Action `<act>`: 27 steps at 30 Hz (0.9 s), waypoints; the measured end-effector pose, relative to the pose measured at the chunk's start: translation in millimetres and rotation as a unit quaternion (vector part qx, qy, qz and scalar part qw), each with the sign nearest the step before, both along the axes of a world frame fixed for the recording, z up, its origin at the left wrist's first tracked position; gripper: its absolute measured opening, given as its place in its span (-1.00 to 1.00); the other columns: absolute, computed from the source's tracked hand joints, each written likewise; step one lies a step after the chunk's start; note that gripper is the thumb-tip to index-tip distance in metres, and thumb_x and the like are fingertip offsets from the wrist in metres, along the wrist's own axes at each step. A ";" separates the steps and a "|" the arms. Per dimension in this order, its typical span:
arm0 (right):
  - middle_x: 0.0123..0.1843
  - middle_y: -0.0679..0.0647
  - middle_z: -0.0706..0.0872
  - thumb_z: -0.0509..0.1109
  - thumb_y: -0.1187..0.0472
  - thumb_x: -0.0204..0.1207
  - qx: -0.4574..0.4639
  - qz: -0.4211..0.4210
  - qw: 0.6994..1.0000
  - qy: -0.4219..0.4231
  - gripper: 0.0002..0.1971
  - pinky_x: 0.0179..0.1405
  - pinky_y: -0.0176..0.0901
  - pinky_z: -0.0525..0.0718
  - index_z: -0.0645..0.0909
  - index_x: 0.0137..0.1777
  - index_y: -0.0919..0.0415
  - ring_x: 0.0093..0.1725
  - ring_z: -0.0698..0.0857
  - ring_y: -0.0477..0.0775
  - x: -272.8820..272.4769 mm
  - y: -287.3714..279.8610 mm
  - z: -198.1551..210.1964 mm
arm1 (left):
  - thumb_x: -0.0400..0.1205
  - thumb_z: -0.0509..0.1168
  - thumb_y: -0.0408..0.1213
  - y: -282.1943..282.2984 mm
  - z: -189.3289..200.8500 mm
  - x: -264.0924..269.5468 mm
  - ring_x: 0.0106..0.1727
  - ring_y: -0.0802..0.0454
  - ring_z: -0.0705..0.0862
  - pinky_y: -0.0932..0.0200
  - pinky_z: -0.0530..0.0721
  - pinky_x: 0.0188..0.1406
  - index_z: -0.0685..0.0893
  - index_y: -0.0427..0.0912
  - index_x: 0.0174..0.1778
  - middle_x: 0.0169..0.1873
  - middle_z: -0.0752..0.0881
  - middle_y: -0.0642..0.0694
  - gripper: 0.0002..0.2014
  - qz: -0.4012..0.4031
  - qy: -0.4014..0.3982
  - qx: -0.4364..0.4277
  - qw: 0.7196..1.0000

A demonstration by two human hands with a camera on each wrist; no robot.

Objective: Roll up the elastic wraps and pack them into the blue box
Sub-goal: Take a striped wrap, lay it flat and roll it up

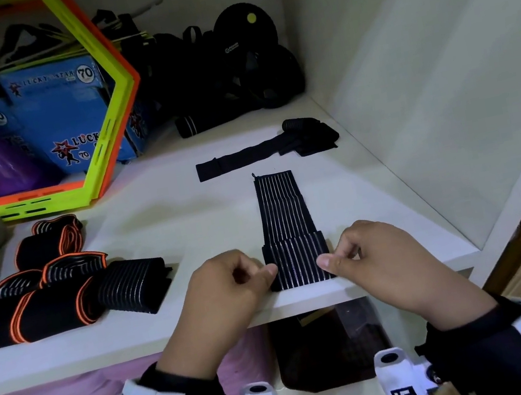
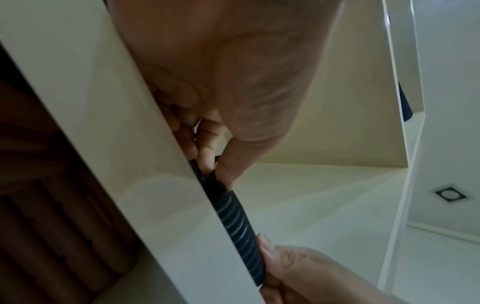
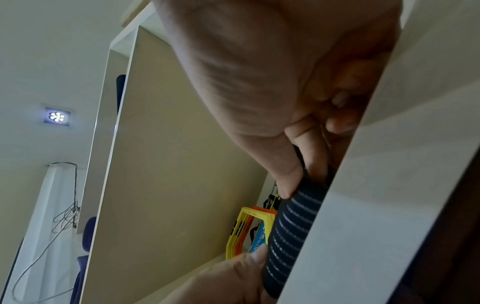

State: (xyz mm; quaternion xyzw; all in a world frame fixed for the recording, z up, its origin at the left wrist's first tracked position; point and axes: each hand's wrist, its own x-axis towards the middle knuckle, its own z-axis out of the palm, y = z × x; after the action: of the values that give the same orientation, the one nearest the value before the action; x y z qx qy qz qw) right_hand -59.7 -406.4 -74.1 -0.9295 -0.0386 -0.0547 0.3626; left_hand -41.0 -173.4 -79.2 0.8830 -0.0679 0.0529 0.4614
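Observation:
A black elastic wrap (image 1: 284,214) with silver stripes lies lengthwise on the white shelf (image 1: 165,221), its near end rolled into a short roll (image 1: 297,260) at the shelf's front edge. My left hand (image 1: 232,282) pinches the roll's left end (image 2: 233,218) between thumb and curled fingers. My right hand (image 1: 367,258) pinches its right end (image 3: 293,224) the same way. The blue box (image 1: 64,117), printed with "Lucky Star", stands at the back left behind a yellow-and-orange hexagon frame (image 1: 108,130). Another black wrap (image 1: 265,151) lies unrolled behind the striped one.
Several rolled wraps, some orange-edged (image 1: 45,305), one striped (image 1: 135,285), sit at the shelf's front left. Black straps and discs (image 1: 238,62) pile at the back. A small rolled wrap (image 1: 194,125) lies near them. The cupboard's side wall (image 1: 420,64) closes the right.

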 end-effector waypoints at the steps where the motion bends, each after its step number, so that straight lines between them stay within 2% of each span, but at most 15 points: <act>1: -0.10 -0.14 0.70 0.46 -0.21 0.50 0.007 -0.007 1.000 -0.001 -0.77 -0.05 -0.15 0.61 0.63 -0.14 -0.09 -0.16 0.64 -0.22 -0.7 0.7 0.4 | 0.54 0.55 -0.13 -0.2 0.6 -0.9 -0.45 0.27 0.56 0.40 0.48 -0.40 0.69 0.00 -0.20 -0.48 0.66 0.22 -0.85 -0.002 -0.007 -0.003 1.000; 2: -0.06 -0.17 0.69 0.47 -0.19 0.50 0.017 -0.007 1.000 -0.001 -0.79 -0.04 -0.15 0.61 0.59 0.00 -0.15 -0.17 0.62 -0.23 -2.1 1.5 1.6 | 0.54 0.55 -0.11 0.6 0.3 -1.5 -0.41 0.23 0.56 0.35 0.53 -0.34 0.68 0.11 -0.06 -0.39 0.67 0.17 -0.82 -0.006 -0.015 0.001 1.000; 4: 0.02 -0.22 0.62 0.45 -0.16 0.53 0.013 0.008 1.000 -0.005 -0.64 -0.04 -0.18 0.57 0.45 0.27 -0.34 -0.21 0.58 -0.27 -3.7 2.7 2.2 | 0.55 0.51 -0.01 4.1 -2.8 -1.2 -0.27 0.20 0.58 0.13 0.65 -0.13 0.63 0.34 0.19 -0.21 0.66 0.12 -0.68 -0.026 -0.036 0.031 0.999; 7: 0.09 -0.25 0.54 0.34 -0.11 0.64 -0.031 0.030 0.999 -0.019 -0.60 0.02 -0.23 0.56 0.42 0.43 -0.45 -0.14 0.57 -0.32 -4.4 6.7 1.3 | 0.54 0.29 0.23 5.9 -5.2 -0.8 -0.08 0.17 0.61 -0.09 0.66 0.11 0.64 0.42 0.32 -0.15 0.59 0.19 -0.60 -0.043 -0.052 0.091 0.994; 9: 0.11 -0.26 0.48 0.22 -0.11 0.71 -0.071 0.037 0.996 -0.032 -0.62 0.05 -0.22 0.58 0.45 0.51 -0.39 0.00 0.59 -0.25 -4.4 9.1 -1.1 | 0.54 0.13 0.33 5.7 -5.8 -0.6 0.01 0.14 0.61 -0.11 0.64 0.17 0.67 0.37 0.37 -0.15 0.55 0.22 -0.50 -0.048 -0.050 0.123 0.990; 11: 0.13 -0.26 0.44 0.15 -0.17 0.71 -0.107 0.053 0.992 -0.033 -0.57 0.05 -0.24 0.57 0.42 0.58 -0.32 0.06 0.57 -0.22 -5.1 8.6 -1.1 | 0.54 0.07 0.40 6.7 -4.7 -1.6 0.07 0.15 0.59 -0.09 0.62 0.22 0.65 0.32 0.42 -0.12 0.53 0.24 -0.41 -0.060 -0.045 0.152 0.985; 14: 0.15 -0.29 0.40 0.34 -0.28 0.57 -0.113 0.090 0.990 -0.002 -0.37 0.08 -0.27 0.55 0.33 0.64 -0.28 0.04 0.54 -0.28 -4.8 0.8 3.7 | 0.37 0.20 0.54 11.4 -2.7 -3.5 0.15 0.21 0.53 -0.01 0.57 0.29 0.60 0.34 0.45 -0.05 0.51 0.27 -0.26 -0.090 -0.024 0.177 0.980; 16: 0.14 -0.34 0.40 0.48 -0.19 0.50 -0.101 0.105 0.989 0.015 -0.30 0.11 -0.31 0.53 0.35 0.64 -0.27 0.01 0.54 -0.34 -1.7 -5.8 5.0 | 0.25 0.29 0.57 13.4 -3.5 -2.9 0.18 0.22 0.52 -0.02 0.57 0.30 0.60 0.41 0.40 -0.03 0.52 0.27 -0.23 -0.093 -0.021 0.176 0.980; 19: 0.11 -0.39 0.42 0.53 -0.06 0.51 -0.092 0.123 0.987 0.035 -0.32 0.01 -0.44 0.41 0.38 0.61 -0.28 -0.10 0.51 -0.44 3.6 -11.4 5.2 | 0.26 0.28 0.56 12.8 -6.5 -1.7 0.15 0.21 0.52 -0.07 0.57 0.27 0.62 0.45 0.35 -0.07 0.53 0.26 -0.29 -0.089 -0.031 0.163 0.982; 23: -0.02 -0.32 0.51 0.45 -0.03 0.60 -0.079 0.114 0.990 0.024 -0.53 -0.02 -0.36 0.46 0.53 0.50 -0.24 -0.12 0.56 -0.33 9.2 -13.2 5.1 | 0.43 0.12 0.54 9.1 -10.2 -1.8 0.04 0.23 0.54 -0.08 0.58 0.20 0.61 0.56 0.20 -0.20 0.57 0.22 -0.53 -0.075 -0.065 0.140 0.985; 24: -0.07 -0.28 0.55 0.43 -0.04 0.61 -0.070 0.113 0.991 0.019 -0.62 -0.04 -0.29 0.50 0.60 0.42 -0.23 -0.13 0.58 -0.29 10.3 -13.2 4.5 | 0.46 0.07 0.54 7.9 -11.2 -1.6 0.02 0.23 0.55 -0.08 0.58 0.18 0.64 0.55 0.12 -0.22 0.58 0.21 -0.57 -0.067 -0.069 0.134 0.986; 26: -0.26 -0.22 0.61 0.42 -0.07 0.60 -0.047 0.102 0.994 0.006 -0.88 -0.19 -0.25 0.54 0.74 0.05 -0.15 -0.27 0.57 -0.22 12.4 -13.0 4.1 | 0.50 0.03 0.52 5.1 -12.2 -0.7 -0.01 0.24 0.56 -0.09 0.59 0.17 0.68 0.54 -0.08 -0.25 0.61 0.21 -0.63 -0.050 -0.073 0.125 0.988; 27: -0.40 -0.19 0.56 0.43 -0.08 0.59 -0.027 0.096 0.995 -0.001 -0.81 -0.33 -0.29 0.46 0.71 -0.18 -0.03 -0.39 0.51 -0.19 13.3 -14.2 2.5 | 0.52 0.03 0.50 4.8 -13.4 0.4 -0.02 0.25 0.57 -0.09 0.60 0.15 0.69 0.51 -0.15 -0.27 0.62 0.21 -0.63 -0.042 -0.073 0.120 0.989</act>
State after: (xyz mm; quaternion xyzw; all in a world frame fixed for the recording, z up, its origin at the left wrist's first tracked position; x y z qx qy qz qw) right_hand -46.4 -420.6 -71.6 -0.9308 -0.1298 -0.0192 0.3412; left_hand -40.6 -168.7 -92.6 0.9221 -0.1447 0.0892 0.3477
